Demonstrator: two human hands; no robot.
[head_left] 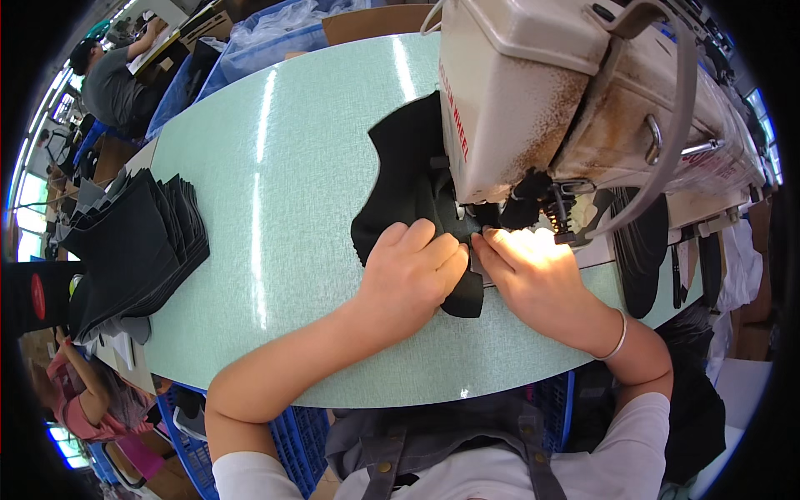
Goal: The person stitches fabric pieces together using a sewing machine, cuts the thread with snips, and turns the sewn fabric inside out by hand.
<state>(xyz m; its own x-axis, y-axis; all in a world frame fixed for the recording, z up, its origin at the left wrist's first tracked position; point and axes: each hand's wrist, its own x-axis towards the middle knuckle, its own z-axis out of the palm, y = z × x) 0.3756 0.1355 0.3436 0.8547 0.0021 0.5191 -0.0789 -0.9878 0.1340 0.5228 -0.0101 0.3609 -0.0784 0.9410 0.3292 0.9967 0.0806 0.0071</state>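
A piece of black fabric lies on the pale green table under the head of a sewing machine, whose cream casing is stained brown. My left hand presses on the fabric just in front of the needle area, its fingers curled and gripping the cloth. Close beside it, my right hand pinches the fabric's edge near the presser foot, lit by the machine's lamp. A narrow end of the cloth hangs toward me below my fingers. The needle itself is hidden behind the machine's head.
A stack of black fabric pieces sits at the table's left edge. More dark pieces lie right of the machine. Blue crates with clear plastic stand beyond the table. Two other people are at the left.
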